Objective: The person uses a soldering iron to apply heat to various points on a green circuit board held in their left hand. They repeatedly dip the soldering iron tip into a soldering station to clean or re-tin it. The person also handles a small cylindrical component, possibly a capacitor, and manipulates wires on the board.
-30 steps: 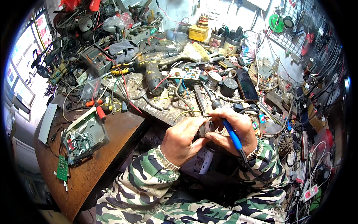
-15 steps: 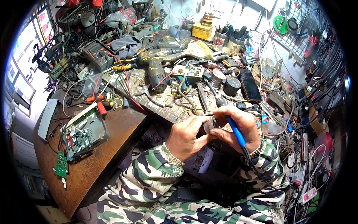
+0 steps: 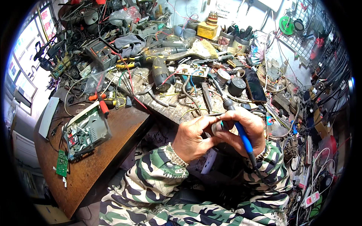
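A soldering iron with a blue handle and black cord lies across my right hand, its metal end pointing away over the bench. My right fingers are closed around it, and their tips also pinch a small round grey part. From the other side, my left hand is closed on that same part, thumb and forefinger meeting near it. The part looks like a short cylinder with a dark greenish face; the fingers cover much of it, so its exact kind is unclear. Both hands are in front of the bench's near edge.
A cluttered workbench holds a cordless drill, a circuit board, a round dark tin and a phone. On the brown side table lie an opened device and a green board. Cables hang at right.
The view has shifted slightly. Both hands keep their hold, and the small round part is turned a little between the fingers. The soldering iron stays in my right hand.
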Motion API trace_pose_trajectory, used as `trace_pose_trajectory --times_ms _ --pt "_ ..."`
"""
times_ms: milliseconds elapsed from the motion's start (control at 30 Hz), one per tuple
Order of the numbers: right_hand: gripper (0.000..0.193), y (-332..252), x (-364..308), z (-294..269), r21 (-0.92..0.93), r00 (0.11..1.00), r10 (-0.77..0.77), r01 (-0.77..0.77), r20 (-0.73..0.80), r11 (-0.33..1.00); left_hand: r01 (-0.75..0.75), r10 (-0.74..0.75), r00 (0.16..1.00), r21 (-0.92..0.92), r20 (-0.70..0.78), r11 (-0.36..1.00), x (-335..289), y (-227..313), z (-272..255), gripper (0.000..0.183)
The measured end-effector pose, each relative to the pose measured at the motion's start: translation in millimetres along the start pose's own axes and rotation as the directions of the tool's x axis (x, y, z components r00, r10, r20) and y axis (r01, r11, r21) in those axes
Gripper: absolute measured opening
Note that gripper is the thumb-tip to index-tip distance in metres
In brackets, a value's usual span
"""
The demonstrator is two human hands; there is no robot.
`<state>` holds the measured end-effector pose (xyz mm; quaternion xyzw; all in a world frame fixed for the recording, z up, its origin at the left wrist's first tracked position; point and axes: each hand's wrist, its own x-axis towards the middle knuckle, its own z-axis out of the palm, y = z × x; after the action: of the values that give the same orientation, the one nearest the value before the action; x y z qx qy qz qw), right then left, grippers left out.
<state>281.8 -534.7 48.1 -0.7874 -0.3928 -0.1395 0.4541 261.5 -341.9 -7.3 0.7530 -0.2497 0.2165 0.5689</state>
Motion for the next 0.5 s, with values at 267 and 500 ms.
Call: trace_pose_trajectory --times_ms 267,500 --pt "0.043 -4.0 -1.4 1.1 -0.041 0.966 0.255 -0.254 0.029 0.966 0.000 0.006 0.999 0.124 -0.051 0.992 -3.1 -0.8 2.7 0.044" --pt "0.041 3.8 -0.8 2.3 0.016 0.995 0.085 -0.086 0.048 0.996 0.052 -0.043 0.993 0.074 -0.108 0.996 -2.2 -4.3 1.3 0.042"
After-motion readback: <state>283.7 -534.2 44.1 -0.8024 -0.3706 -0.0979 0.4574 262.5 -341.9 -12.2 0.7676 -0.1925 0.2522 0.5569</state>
